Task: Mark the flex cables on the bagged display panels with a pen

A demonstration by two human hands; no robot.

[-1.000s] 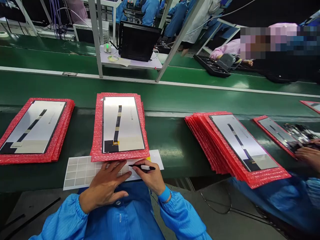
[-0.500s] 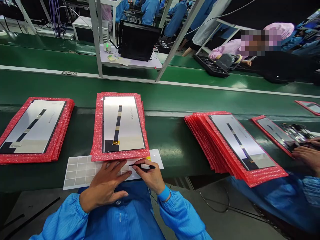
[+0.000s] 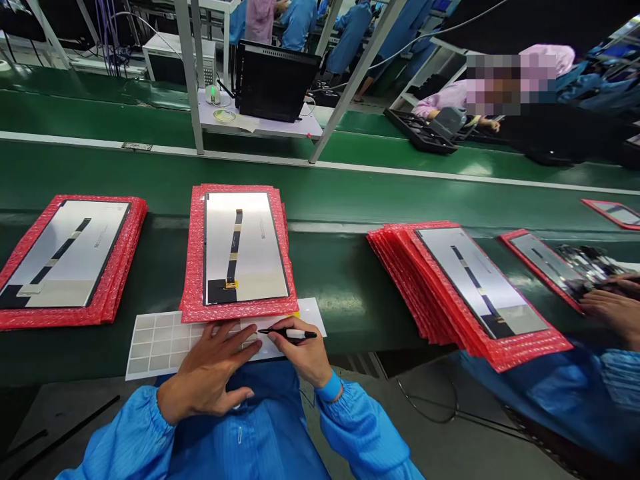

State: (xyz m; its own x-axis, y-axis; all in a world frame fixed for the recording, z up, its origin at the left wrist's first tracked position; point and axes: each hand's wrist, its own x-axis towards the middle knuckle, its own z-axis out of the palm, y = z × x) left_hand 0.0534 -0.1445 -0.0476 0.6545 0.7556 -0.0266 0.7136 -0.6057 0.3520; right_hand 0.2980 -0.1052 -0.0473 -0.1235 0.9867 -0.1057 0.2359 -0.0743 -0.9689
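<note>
My left hand (image 3: 210,373) lies flat with fingers spread on a white sheet of grey square labels (image 3: 160,343) at the near edge of the green bench. My right hand (image 3: 300,357) is closed on black tweezers (image 3: 287,333), whose tip touches the sheet close to my left fingertips. Just beyond the sheet sits a silver panel with a black flex cable (image 3: 245,247), face down on a stack of red bubble wrap (image 3: 193,267).
More panels on red bubble wrap lie at the left (image 3: 60,257) and right (image 3: 480,287). A co-worker's hand (image 3: 607,310) works on a panel at the far right. Behind runs a green conveyor (image 3: 350,193) with a black monitor (image 3: 275,83) on a stand.
The view drifted slightly to the right. My hands stay on the label sheet, and the tweezers shifted a little to the right.
</note>
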